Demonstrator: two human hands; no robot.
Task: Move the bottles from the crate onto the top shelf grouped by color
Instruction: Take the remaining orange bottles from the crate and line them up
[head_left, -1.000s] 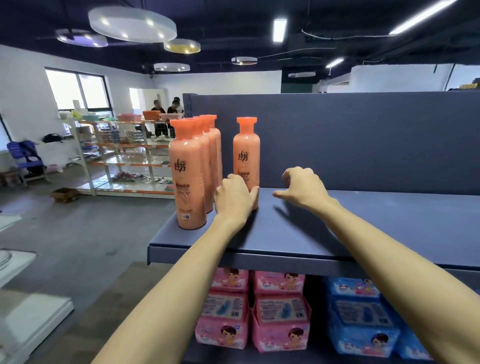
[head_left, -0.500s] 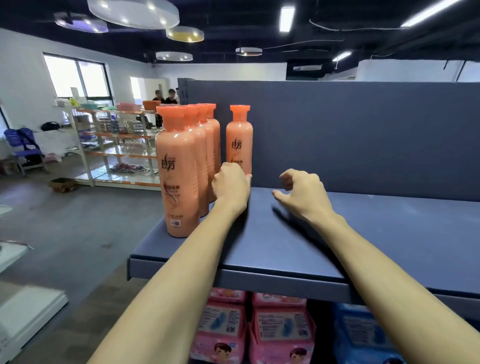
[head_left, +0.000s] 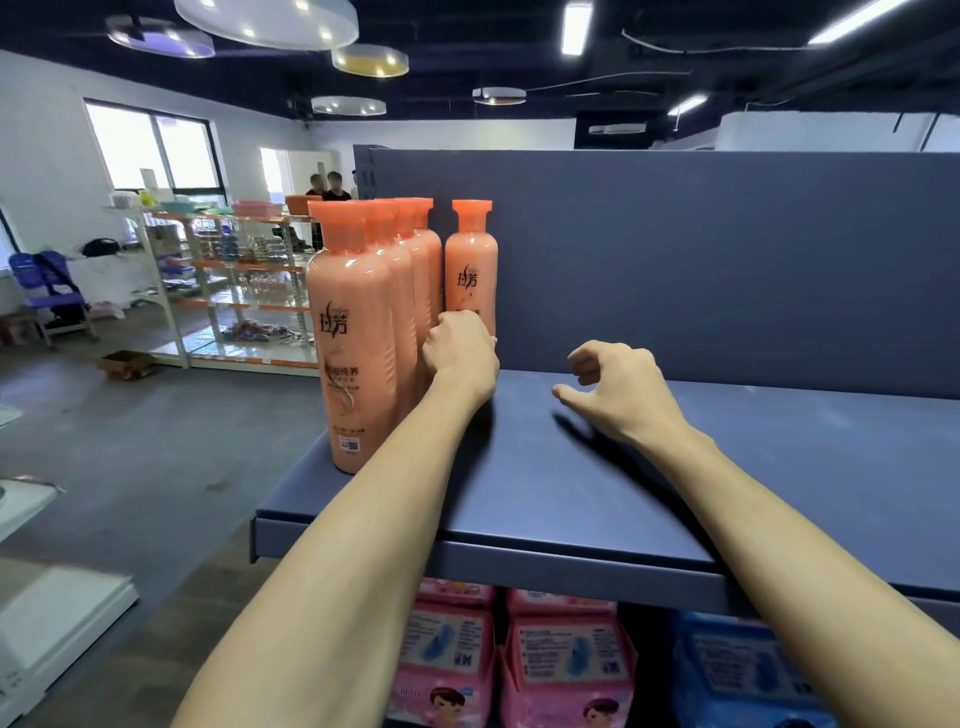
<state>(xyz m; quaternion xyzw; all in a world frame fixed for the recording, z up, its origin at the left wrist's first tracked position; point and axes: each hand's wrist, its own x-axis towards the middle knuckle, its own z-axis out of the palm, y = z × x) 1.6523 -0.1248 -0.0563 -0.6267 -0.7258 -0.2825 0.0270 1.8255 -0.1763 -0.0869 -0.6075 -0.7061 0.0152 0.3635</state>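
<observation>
Five orange bottles are seen upright at the left end of the shelf (head_left: 571, 493). Four are lined in a row (head_left: 363, 338) from front to back. The fifth bottle (head_left: 470, 270) is set just right of the row's rear, near the back panel (head_left: 727, 260). Its lower part is gripped by the left hand (head_left: 460, 356). The right hand (head_left: 621, 392) is held just over the shelf, fingers loosely curled, nothing held. Pink and blue packs (head_left: 566, 670) are stacked below.

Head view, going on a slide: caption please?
Left hand grips the rear orange bottle on the top shelf; right hand hovers empty.
</observation>
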